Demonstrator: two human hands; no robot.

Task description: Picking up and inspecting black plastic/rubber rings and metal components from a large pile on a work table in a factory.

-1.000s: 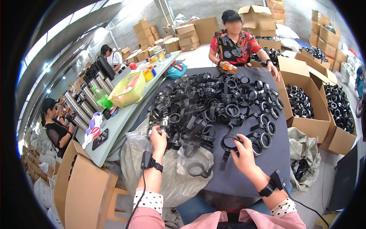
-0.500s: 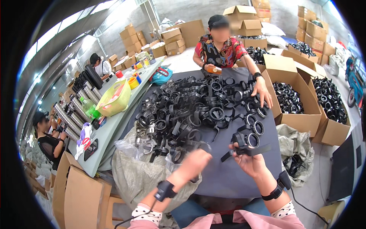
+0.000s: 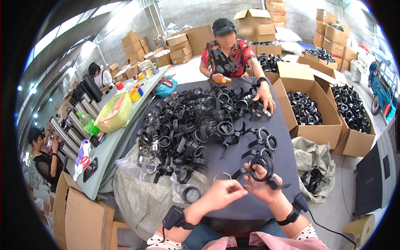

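Observation:
My right hand (image 3: 263, 189) holds a black ring clamp (image 3: 262, 168), its round opening tilted up and strap-like tabs sticking out to both sides. Close beside it on the left is my left hand (image 3: 221, 196), with its thumb and fingers pinched together. A thin pale ring (image 3: 222, 176) shows just above my left knuckles and seems to be held in that hand; its lower part is hidden. Beyond my hands, a big heap of black ring clamps (image 3: 196, 116) covers the grey tabletop (image 3: 233, 204). A short row of clamps (image 3: 266, 137) lies past my right hand.
Across the table a co-worker's hand (image 3: 265, 98) rests by the heap. Cardboard boxes (image 3: 316, 137) of clamps stand at right. A greenish side table (image 3: 93, 183) with a yellow basket (image 3: 112, 114) runs along the left. Sacking (image 3: 137, 193) drapes the near-left edge.
My hands have come closer together, with the left moving right and lower. The clamp in my right hand has turned, and the whole view has shifted slightly. The co-worker's hand has moved nearer the heap.

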